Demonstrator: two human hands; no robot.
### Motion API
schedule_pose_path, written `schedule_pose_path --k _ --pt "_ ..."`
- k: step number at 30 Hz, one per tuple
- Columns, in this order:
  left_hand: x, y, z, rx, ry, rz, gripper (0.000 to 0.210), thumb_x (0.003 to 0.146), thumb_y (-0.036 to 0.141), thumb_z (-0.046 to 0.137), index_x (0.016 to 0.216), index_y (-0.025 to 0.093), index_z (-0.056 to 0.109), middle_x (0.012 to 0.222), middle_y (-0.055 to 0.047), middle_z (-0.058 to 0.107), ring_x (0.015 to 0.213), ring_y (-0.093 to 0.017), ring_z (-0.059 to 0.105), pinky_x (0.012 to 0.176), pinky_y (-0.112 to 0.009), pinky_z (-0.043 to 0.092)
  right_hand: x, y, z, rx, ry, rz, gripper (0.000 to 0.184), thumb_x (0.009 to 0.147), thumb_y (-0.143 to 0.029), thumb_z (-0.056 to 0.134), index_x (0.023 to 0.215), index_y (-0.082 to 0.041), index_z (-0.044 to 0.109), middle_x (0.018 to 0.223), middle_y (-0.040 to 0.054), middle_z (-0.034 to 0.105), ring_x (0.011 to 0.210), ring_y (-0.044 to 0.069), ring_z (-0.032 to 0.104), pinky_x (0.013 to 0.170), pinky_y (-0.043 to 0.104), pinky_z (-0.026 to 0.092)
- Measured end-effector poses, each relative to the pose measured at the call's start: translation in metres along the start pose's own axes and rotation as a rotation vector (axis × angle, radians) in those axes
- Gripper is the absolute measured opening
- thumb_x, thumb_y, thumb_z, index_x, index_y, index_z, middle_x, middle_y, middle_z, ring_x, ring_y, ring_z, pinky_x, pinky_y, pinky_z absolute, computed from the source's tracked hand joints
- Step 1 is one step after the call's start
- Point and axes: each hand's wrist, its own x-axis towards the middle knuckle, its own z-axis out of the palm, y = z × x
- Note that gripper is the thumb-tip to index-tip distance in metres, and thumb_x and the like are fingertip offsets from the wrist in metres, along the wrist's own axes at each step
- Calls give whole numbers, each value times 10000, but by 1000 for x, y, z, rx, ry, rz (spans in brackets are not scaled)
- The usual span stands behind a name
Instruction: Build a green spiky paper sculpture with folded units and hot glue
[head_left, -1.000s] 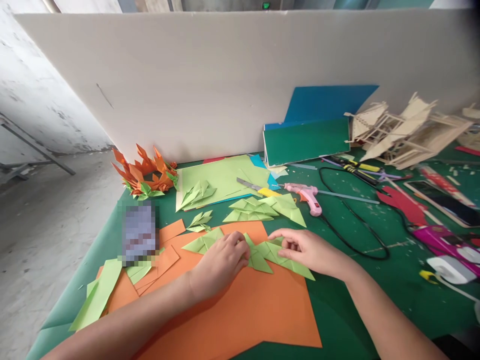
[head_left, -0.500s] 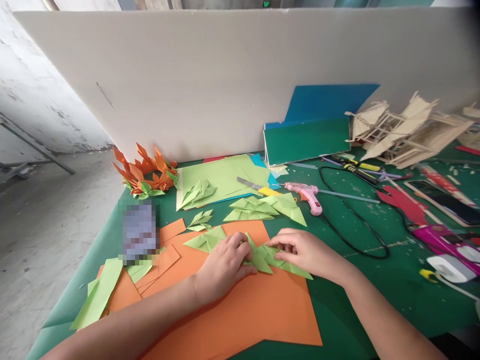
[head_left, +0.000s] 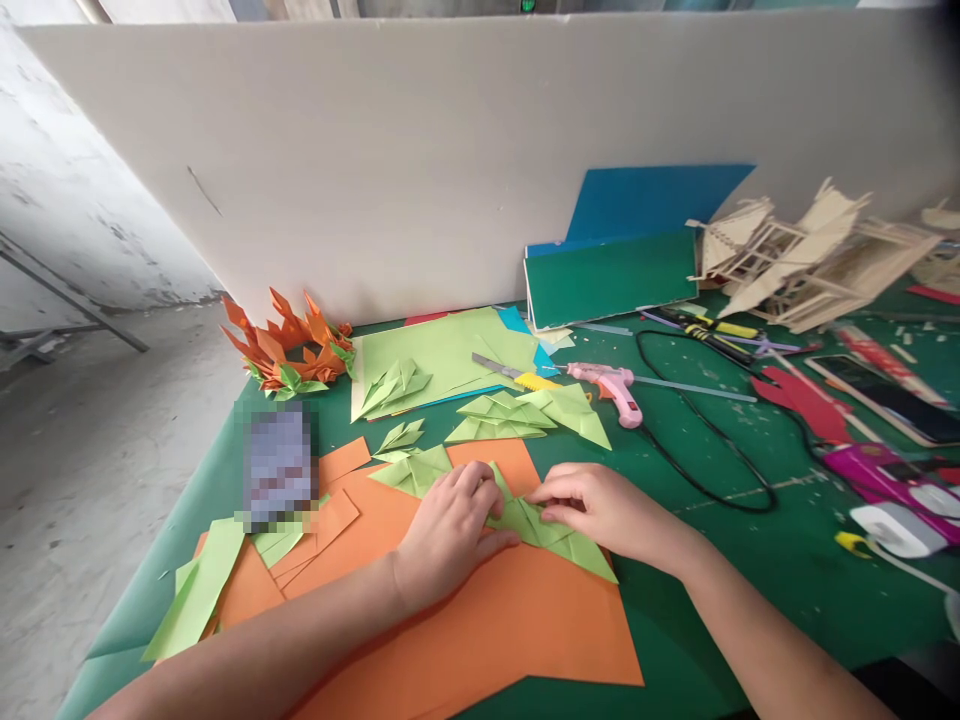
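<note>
Lying on orange paper (head_left: 525, 620): pointed, creased light-green folded paper (head_left: 571, 541). Right hand (head_left: 600, 506) nearly closed — thumb and fingertips pinching its edge; left hand (head_left: 450, 530) half-curled beside it, grip hidden.

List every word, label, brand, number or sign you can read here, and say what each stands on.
None can be read.
Pixelated item: blocked out, nothing legible.
Green light at the top edge: too small to tell whether it bears a sign.
Glue gun: any marking is too small to read.
Phone: dark screen, no legible text.
Folded green paper: no lettering visible.
</note>
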Motion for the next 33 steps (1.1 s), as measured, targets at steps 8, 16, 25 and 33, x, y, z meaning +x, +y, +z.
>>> schedule_pose_path --k 8,16,25,33 --pt "2 0 -1 -6 -22 -8 265 808 367 709 864 197 514 964 -37 530 869 -206 553 774 -363 486 2 4 3 12 -1 -27 220 885 -227 595 1035 -267 750 901 12 683 796 151 631 685 246 458" --pt "1 -1 0 -9 -30 -15 253 822 373 691 870 196 516 975 -41 530 883 -207 552 783 -365 482 3 5 5 3 -6 -21 215 880 -212 598 1028 -258 747 899 8 676 786 143 626 678 242 454" --pt "2 1 -1 -5 -45 -22 245 830 386 679 918 199 549 1000 -44 562 882 -209 561 785 -366 482 3 2 5 -31 -9 -38 203 881 -214 596 1009 -256 747 871 10 664 766 144 616 657 246 439" --pt "11 5 -10 32 -135 -59 186 964 242 445 864 192 595 953 -41 580 827 -179 570 765 -334 488 -2 21 -26 -89 391 23 233 910 -382 542 993 -261 723 980 42 669 761 161 621 656 272 489"
